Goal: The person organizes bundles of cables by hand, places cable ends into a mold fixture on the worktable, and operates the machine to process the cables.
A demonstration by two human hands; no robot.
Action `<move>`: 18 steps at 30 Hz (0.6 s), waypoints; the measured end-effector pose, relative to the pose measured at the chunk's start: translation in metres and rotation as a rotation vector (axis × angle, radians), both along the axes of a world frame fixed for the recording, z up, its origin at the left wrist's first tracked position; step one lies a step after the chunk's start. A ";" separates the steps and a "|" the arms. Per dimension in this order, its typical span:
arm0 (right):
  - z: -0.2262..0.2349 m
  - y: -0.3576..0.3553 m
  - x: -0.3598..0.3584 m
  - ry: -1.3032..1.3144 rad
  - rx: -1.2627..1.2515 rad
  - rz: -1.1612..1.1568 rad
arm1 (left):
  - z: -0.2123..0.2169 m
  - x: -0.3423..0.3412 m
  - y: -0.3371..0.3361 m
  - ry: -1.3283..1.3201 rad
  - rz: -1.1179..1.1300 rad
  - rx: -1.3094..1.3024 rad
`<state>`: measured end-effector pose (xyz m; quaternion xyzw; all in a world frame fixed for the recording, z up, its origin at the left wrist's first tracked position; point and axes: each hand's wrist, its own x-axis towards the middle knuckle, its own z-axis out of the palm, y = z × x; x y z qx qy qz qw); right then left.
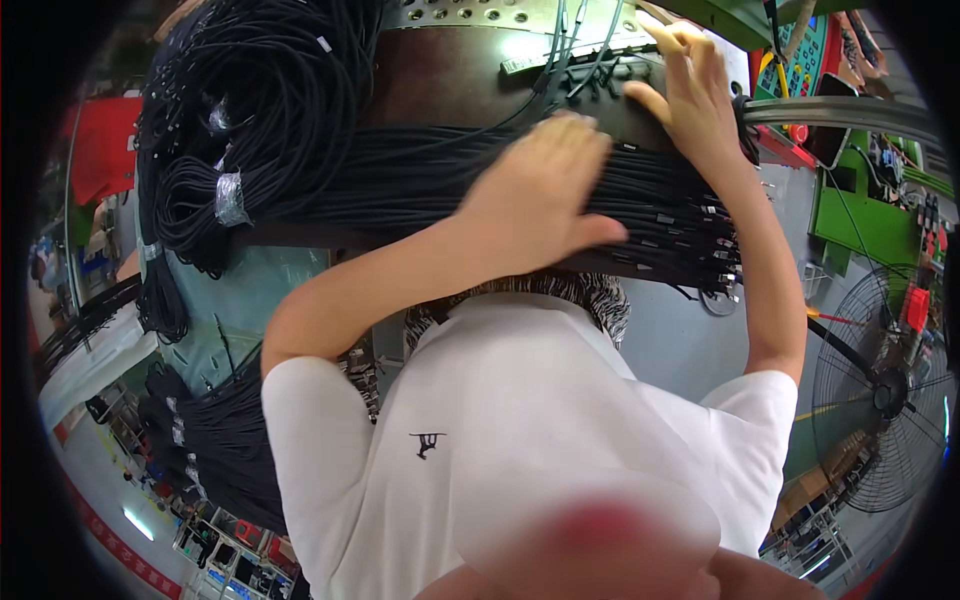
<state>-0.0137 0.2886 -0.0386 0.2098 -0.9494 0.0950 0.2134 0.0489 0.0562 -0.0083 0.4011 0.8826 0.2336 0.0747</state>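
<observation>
My left hand (545,190) is over a wide row of black cables (400,180), its fingers slightly blurred and its thumb stretched out to the side. Whether it presses on them I cannot tell. At the far right of the table, my right hand (695,95) reaches forward with thumb and fingers apart, by the right end of a narrow strip (535,65). Several small black plugs (595,85) lie beside this strip, with thin pale leads (575,35) running up from there. Metal-tipped cable ends (722,270) gather at the right of the row.
A big heap of coiled black cables (270,90) covers the table's left side, one bundle tied with clear wrap (231,198). More cable bundles (225,440) lie lower left. A perforated metal plate (465,14) is at the far edge. To the right stand a fan (885,390) and a metal bar (840,113).
</observation>
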 end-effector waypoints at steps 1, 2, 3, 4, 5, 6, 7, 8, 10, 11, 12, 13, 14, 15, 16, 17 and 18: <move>-0.009 0.010 0.006 0.023 -0.013 -0.014 | -0.004 -0.003 -0.018 -0.121 0.137 -0.072; -0.014 0.019 0.011 -0.107 -0.085 0.026 | -0.007 -0.002 -0.037 0.047 0.222 -0.330; -0.011 0.029 0.022 -0.237 -0.196 0.049 | -0.009 -0.004 -0.061 0.220 0.278 -0.349; -0.004 0.037 0.032 -0.283 -0.206 -0.024 | -0.012 -0.008 -0.083 0.294 0.351 -0.388; 0.008 0.042 0.040 -0.307 -0.245 -0.059 | -0.012 -0.015 -0.106 0.324 0.290 -0.348; 0.026 0.047 0.051 -0.301 -0.318 -0.084 | -0.011 -0.020 -0.121 0.340 0.248 -0.352; 0.046 0.051 0.061 -0.240 -0.303 -0.129 | -0.010 -0.027 -0.131 0.326 0.212 -0.387; 0.066 0.054 0.072 -0.142 -0.253 -0.201 | -0.008 -0.037 -0.138 0.271 0.161 -0.345; 0.089 0.059 0.087 0.045 -0.153 -0.304 | -0.003 -0.052 -0.140 0.222 0.113 -0.294; 0.091 0.062 0.090 -0.029 -0.156 -0.346 | -0.001 -0.060 -0.135 0.205 0.103 -0.220; 0.087 0.061 0.094 -0.078 -0.200 -0.347 | 0.001 -0.061 -0.132 0.175 0.112 -0.152; 0.079 0.065 0.094 -0.138 -0.259 -0.431 | 0.002 -0.065 -0.129 0.180 0.078 -0.142; 0.064 0.065 0.097 -0.195 -0.218 -0.399 | 0.002 -0.066 -0.125 0.106 0.157 -0.071; 0.043 0.065 0.095 -0.190 -0.138 -0.297 | 0.002 -0.067 -0.125 0.021 0.275 -0.028; 0.029 0.068 0.093 -0.196 -0.150 -0.242 | 0.000 -0.067 -0.126 -0.085 0.396 0.043; 0.016 0.072 0.092 -0.217 -0.166 -0.175 | 0.000 -0.066 -0.129 -0.074 0.338 0.071; 0.006 0.076 0.096 -0.213 -0.165 -0.173 | -0.001 -0.067 -0.133 -0.116 0.356 0.149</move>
